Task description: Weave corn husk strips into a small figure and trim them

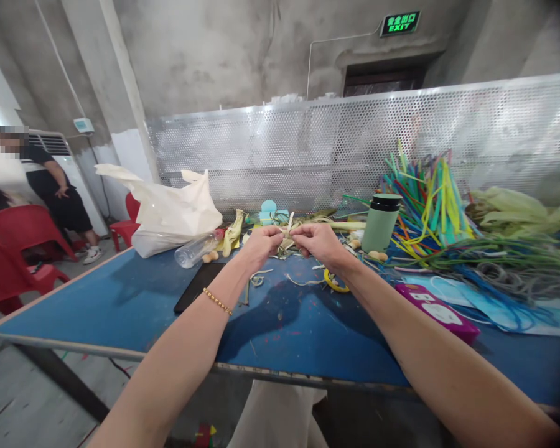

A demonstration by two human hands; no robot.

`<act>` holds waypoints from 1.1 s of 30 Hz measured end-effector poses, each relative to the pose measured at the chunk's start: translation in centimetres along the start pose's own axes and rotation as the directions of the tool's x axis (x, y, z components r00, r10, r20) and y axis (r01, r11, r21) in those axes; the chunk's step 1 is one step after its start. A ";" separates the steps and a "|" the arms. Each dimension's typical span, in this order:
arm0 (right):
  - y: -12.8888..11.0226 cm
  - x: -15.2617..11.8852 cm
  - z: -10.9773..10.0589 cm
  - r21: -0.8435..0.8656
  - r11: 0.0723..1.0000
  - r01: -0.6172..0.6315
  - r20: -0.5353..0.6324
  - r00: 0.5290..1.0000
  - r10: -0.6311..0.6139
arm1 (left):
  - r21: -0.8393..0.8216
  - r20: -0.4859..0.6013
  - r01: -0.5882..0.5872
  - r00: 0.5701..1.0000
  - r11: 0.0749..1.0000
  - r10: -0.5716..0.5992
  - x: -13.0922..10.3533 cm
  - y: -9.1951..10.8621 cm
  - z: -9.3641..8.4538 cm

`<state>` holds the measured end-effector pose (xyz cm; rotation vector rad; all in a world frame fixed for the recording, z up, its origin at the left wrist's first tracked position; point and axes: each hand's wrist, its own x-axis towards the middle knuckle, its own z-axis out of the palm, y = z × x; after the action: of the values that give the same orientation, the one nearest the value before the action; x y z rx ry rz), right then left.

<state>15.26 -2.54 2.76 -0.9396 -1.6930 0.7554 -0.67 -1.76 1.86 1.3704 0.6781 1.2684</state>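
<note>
My left hand and my right hand meet above the far middle of the blue table. Both are pinched on a small pale strip, whose tip sticks up between them. Dry plant scraps lie behind and below the fingers. A yellow ring rests by my right forearm, and thin pale strips lie on the table below the hands. A black phone is beside my left forearm.
White bag and clear bottle stand left. To the right are a green tumbler, colourful strips, a magenta box and coiled cords. A perforated metal screen rises behind. A person stands far left.
</note>
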 end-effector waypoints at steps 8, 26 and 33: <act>-0.3 -0.1 0.0 -0.010 1.000 0.011 -0.008 1.000 -0.011 | 0.057 0.010 -0.012 1.000 0.998 0.011 -0.1 0.2 -0.1; -0.1 -0.1 0.5 0.015 1.000 -0.002 -0.064 0.998 0.003 | 0.262 -0.002 -0.103 0.994 0.960 0.107 -0.1 -0.3 -0.4; -0.1 -0.1 0.1 -0.086 0.996 0.002 -0.050 0.999 -0.006 | 0.263 -0.012 -0.114 0.993 0.958 0.121 0.1 -0.5 -0.5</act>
<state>15.18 -2.72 2.78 -1.0057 -1.6944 0.6554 -0.94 -1.45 1.33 1.6316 0.8160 1.3288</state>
